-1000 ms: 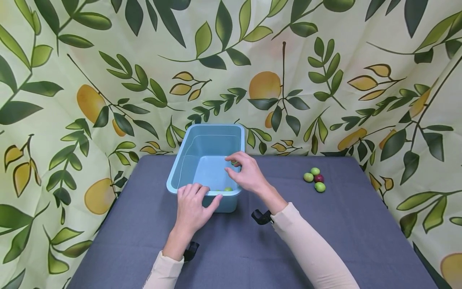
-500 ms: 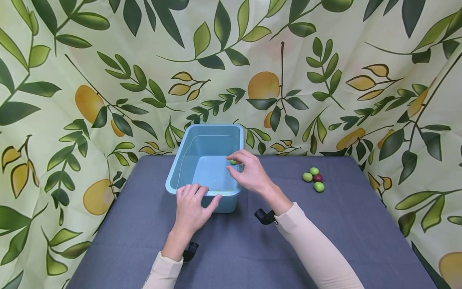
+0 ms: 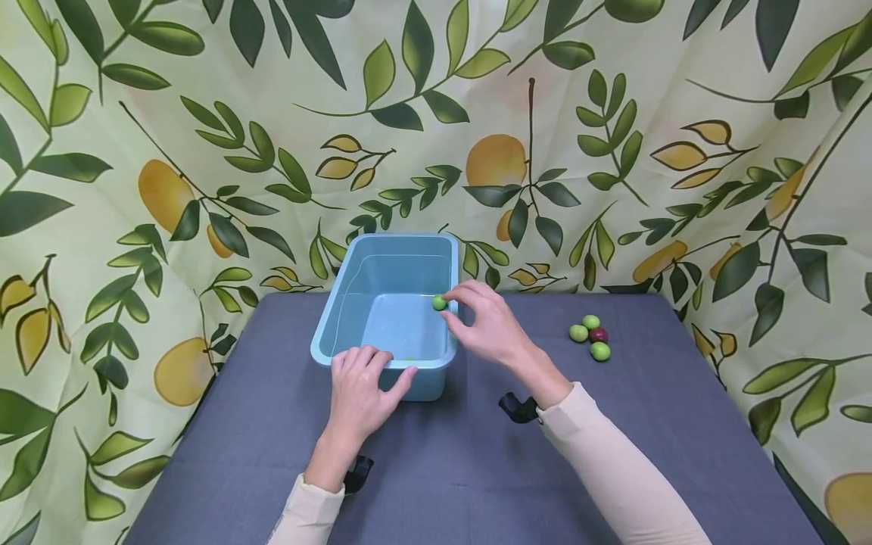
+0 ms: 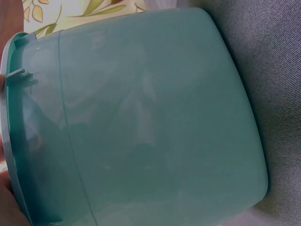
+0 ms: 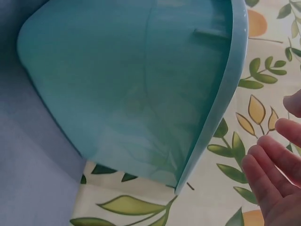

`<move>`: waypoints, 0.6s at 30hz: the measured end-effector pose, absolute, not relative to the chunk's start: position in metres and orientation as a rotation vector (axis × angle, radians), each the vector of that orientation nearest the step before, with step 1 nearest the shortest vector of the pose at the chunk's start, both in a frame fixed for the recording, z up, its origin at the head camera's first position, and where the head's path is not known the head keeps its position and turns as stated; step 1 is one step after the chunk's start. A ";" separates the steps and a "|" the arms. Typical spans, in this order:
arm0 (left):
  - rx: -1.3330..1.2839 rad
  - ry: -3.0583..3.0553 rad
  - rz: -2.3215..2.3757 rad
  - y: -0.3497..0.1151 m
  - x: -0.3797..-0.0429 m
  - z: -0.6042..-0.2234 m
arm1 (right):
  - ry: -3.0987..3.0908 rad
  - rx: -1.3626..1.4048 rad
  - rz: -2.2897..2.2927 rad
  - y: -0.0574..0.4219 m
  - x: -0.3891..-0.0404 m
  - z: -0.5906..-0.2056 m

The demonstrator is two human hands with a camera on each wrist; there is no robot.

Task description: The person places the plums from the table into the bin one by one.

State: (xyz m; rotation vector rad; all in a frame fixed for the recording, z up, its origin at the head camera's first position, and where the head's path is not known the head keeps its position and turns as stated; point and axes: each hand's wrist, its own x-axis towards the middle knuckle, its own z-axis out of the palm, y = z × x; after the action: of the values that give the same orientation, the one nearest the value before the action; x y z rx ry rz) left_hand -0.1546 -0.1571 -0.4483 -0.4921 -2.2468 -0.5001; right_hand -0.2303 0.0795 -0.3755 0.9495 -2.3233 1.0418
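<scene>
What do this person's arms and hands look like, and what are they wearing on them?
Long, plain cream sleeves cover both arms, the left sleeve and right sleeve ending near the wrist. The left hand and right hand show no gloves or rings. A black curved piece sits beneath the left wrist, another beneath the right.

The hand [image 4: 9,207] seemingly grips the teal tub [image 4: 155,117] by its rim [image 4: 5,120].

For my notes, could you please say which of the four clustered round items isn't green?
The dark red item, between the farthest item and nearest item; all others are green.
</scene>
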 end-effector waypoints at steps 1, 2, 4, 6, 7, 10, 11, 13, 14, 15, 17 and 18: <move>-0.493 -2.248 -0.501 -0.157 -0.155 -0.448 | -2.331 0.941 1.030 0.081 -0.230 -0.376; -0.494 -2.250 -0.502 -0.157 -0.155 -0.448 | -2.340 0.932 1.016 0.083 -0.230 -0.376; -0.490 -2.256 -0.507 -0.157 -0.155 -0.448 | -2.354 0.918 0.993 0.087 -0.229 -0.377; -0.489 -2.258 -0.507 -0.157 -0.155 -0.448 | -2.370 0.902 0.969 0.091 -0.229 -0.378; -0.490 -2.253 -0.508 -0.157 -0.155 -0.448 | -2.379 0.895 0.958 0.093 -0.229 -0.379; -0.488 -2.255 -0.509 -0.156 -0.154 -0.448 | -2.415 0.869 0.933 0.101 -0.228 -0.381; -0.489 -2.254 -0.509 -0.156 -0.154 -0.448 | -2.429 0.858 0.926 0.104 -0.228 -0.382; -0.486 -2.255 -0.512 -0.156 -0.155 -0.448 | -2.453 0.839 0.914 0.109 -0.228 -0.385; -0.485 -2.256 -0.513 -0.156 -0.155 -0.448 | -2.463 0.829 0.908 0.112 -0.228 -0.386; -0.483 -2.255 -0.515 -0.156 -0.155 -0.448 | -2.473 0.819 0.903 0.115 -0.228 -0.388; -0.479 -2.258 -0.517 -0.156 -0.155 -0.448 | -2.486 0.805 0.892 0.119 -0.228 -0.391; -0.476 -2.261 -0.517 -0.157 -0.155 -0.448 | -2.491 0.799 0.886 0.121 -0.228 -0.393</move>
State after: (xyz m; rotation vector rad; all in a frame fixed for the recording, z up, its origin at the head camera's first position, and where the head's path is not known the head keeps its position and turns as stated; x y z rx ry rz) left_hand -0.1545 -0.1566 -0.4481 -0.4763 -2.2613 -0.5171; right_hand -0.2278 0.1214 -0.3925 0.7990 -2.4909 0.8862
